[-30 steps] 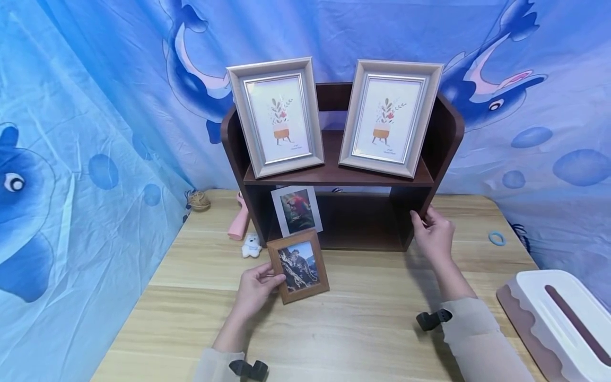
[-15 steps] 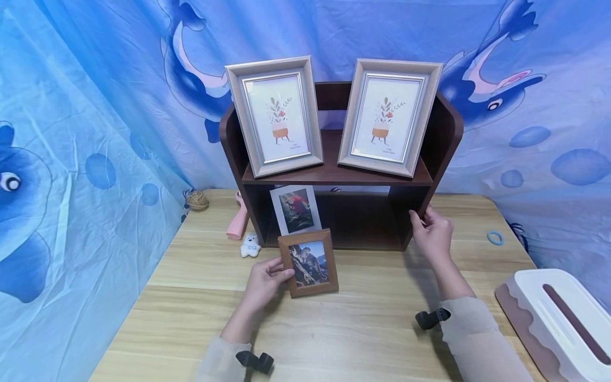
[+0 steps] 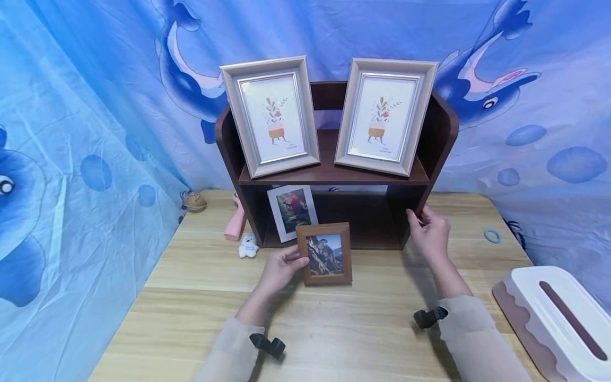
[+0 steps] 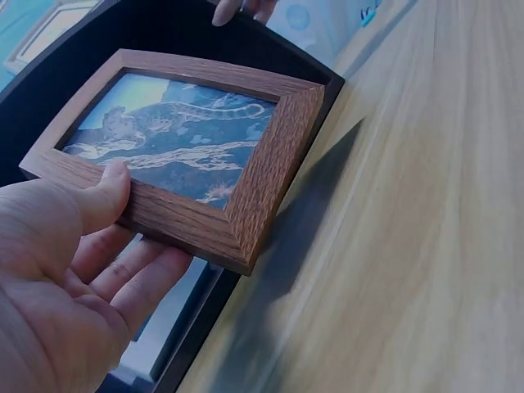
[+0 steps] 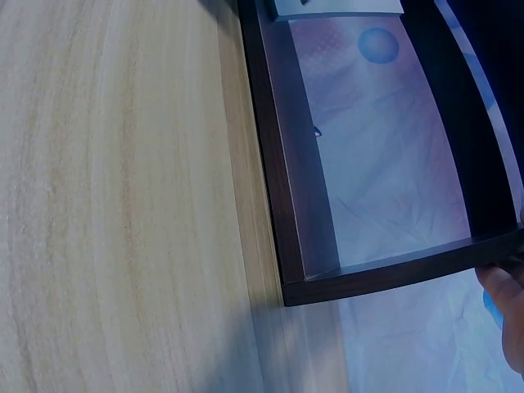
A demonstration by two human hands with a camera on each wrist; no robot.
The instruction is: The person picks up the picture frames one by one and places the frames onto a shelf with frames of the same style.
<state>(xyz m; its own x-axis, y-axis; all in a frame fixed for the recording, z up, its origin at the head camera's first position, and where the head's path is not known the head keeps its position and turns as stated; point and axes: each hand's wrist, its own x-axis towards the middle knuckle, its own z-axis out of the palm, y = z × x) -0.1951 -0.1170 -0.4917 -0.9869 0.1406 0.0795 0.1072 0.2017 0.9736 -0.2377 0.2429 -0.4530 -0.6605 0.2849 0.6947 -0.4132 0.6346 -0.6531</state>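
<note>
My left hand (image 3: 279,269) pinches a brown wooden photo frame (image 3: 326,254) by its left edge, thumb on the front and fingers behind. The frame, with a leopard picture, is held upright above the table before the lower shelf of a dark brown desktop bookshelf (image 3: 353,212). In the left wrist view the other fingers show under the frame (image 4: 270,172). My right hand (image 3: 431,233) grips the bookshelf's right side panel near its front edge; the right wrist view shows only part of that hand (image 5: 508,307). A white photo frame (image 3: 305,196) with a parrot picture leans in the lower left compartment.
Two silver-beige photo frames (image 3: 245,122) (image 3: 346,127) stand on the upper shelf. Left of the bookshelf lie a pink object (image 3: 235,224), a white bear figure (image 3: 248,246) and a twine ball (image 3: 194,200). A tissue box (image 3: 530,313) and blue ring (image 3: 492,236) are at right.
My left hand has carried the wooden frame right and toward the bookshelf, turning it straighter. More of the parrot frame now shows. My right hand keeps its grip on the side panel.
</note>
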